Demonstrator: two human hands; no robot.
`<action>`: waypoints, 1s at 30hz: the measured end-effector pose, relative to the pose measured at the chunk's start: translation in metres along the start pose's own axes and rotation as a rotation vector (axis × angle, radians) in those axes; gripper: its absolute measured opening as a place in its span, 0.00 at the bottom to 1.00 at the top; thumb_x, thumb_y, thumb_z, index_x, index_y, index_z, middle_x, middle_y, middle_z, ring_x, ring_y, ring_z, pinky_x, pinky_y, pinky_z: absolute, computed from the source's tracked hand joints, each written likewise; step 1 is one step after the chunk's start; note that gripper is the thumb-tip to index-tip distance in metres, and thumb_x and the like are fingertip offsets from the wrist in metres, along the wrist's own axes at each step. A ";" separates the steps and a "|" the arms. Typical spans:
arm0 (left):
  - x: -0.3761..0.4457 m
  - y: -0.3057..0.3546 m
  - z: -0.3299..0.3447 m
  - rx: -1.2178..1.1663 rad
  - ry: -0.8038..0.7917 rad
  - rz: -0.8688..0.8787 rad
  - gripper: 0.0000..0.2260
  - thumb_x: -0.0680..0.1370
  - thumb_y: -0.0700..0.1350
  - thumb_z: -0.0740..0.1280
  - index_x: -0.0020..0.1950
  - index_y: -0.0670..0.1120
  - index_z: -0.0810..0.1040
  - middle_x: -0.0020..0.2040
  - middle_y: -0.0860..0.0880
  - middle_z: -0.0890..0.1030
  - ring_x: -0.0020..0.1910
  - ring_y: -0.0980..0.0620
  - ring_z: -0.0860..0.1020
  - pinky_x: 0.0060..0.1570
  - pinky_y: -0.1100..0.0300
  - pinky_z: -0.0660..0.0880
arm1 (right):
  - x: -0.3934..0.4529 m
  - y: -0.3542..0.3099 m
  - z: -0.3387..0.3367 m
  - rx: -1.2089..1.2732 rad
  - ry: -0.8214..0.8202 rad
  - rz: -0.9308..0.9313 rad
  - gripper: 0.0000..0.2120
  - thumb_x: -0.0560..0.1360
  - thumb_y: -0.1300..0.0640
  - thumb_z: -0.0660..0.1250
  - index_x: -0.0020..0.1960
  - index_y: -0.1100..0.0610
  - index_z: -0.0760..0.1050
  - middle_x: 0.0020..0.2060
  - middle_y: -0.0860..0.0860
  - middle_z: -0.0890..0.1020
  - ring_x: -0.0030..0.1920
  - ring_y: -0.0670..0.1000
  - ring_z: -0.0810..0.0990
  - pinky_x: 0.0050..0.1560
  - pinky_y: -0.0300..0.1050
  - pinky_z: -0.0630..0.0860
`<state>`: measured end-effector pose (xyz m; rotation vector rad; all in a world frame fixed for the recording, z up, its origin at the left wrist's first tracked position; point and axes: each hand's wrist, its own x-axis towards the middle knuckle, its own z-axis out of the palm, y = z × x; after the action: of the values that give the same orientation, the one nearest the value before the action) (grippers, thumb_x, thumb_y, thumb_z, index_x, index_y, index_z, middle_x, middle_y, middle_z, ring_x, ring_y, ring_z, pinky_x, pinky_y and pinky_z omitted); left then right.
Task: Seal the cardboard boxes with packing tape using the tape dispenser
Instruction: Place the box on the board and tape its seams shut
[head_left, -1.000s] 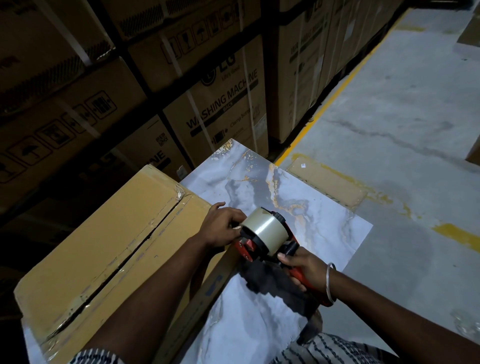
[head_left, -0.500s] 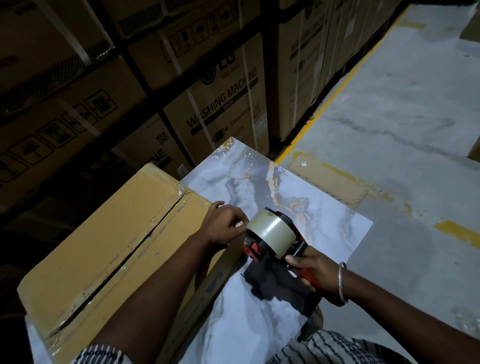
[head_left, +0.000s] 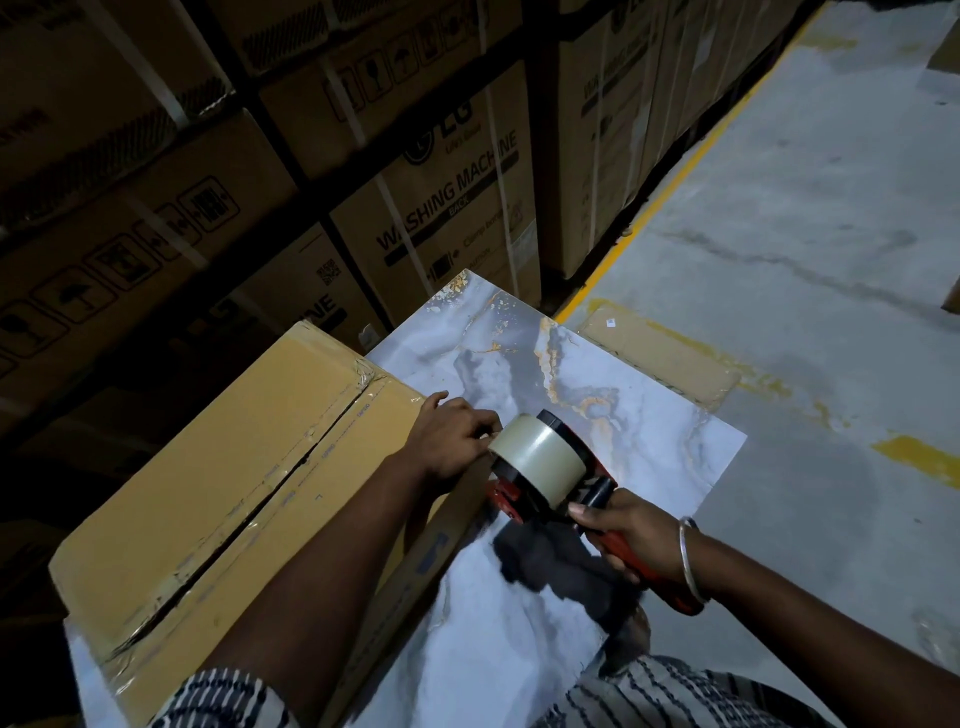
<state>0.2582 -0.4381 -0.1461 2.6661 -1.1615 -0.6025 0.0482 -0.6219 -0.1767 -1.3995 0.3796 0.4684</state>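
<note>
Lower right of the frame: your right hand (head_left: 631, 530) is wrapped around the red handle of the dispenser (head_left: 545, 475), fingers curled tight, likely to keep the 1 tape roll (head_left: 535, 457) steady at the box's near side. Just left of it at centre, your left hand (head_left: 454, 436) sits at the front of the roll with fingertips curled in, seemingly pinching the loose tape end; the tape itself is too clear to see, so I judge that from the pose. You hold it so, I think, to lead the end onto the cardboard before pulling.

The box (head_left: 208, 483) fills the lower left, 1 in work, its centre seam running from lower left up to its far corner, gaping dark and only patchily taped. It rests on 1 marbled slab (head_left: 649, 431), which keeps it off the floor.

Beyond, across the upper left, stacked cartons (head_left: 457, 192) stand in rows, too many and too dark to count; 1 yellow line (head_left: 670, 182) runs along the floor at upper right
</note>
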 end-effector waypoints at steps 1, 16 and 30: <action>0.000 0.000 0.001 0.007 -0.006 -0.010 0.17 0.71 0.56 0.53 0.51 0.56 0.77 0.44 0.57 0.77 0.58 0.55 0.72 0.74 0.50 0.48 | 0.002 0.000 0.001 0.007 0.014 0.003 0.40 0.66 0.34 0.73 0.31 0.72 0.63 0.24 0.57 0.65 0.22 0.54 0.62 0.25 0.42 0.63; 0.007 -0.004 0.012 -0.022 0.047 -0.013 0.07 0.76 0.51 0.67 0.50 0.59 0.84 0.52 0.59 0.82 0.64 0.58 0.70 0.73 0.46 0.35 | 0.003 0.000 0.002 0.048 0.003 -0.007 0.28 0.79 0.45 0.68 0.23 0.54 0.70 0.20 0.55 0.68 0.21 0.53 0.63 0.27 0.44 0.60; 0.004 -0.006 0.014 -0.001 0.105 0.028 0.07 0.75 0.49 0.68 0.50 0.52 0.84 0.53 0.58 0.83 0.64 0.57 0.74 0.74 0.49 0.40 | 0.025 0.003 0.007 0.055 0.044 0.037 0.30 0.75 0.44 0.72 0.22 0.56 0.65 0.19 0.54 0.66 0.19 0.54 0.63 0.28 0.46 0.61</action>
<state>0.2584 -0.4374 -0.1621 2.6404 -1.1676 -0.4531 0.0677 -0.6121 -0.1907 -1.3530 0.4513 0.4549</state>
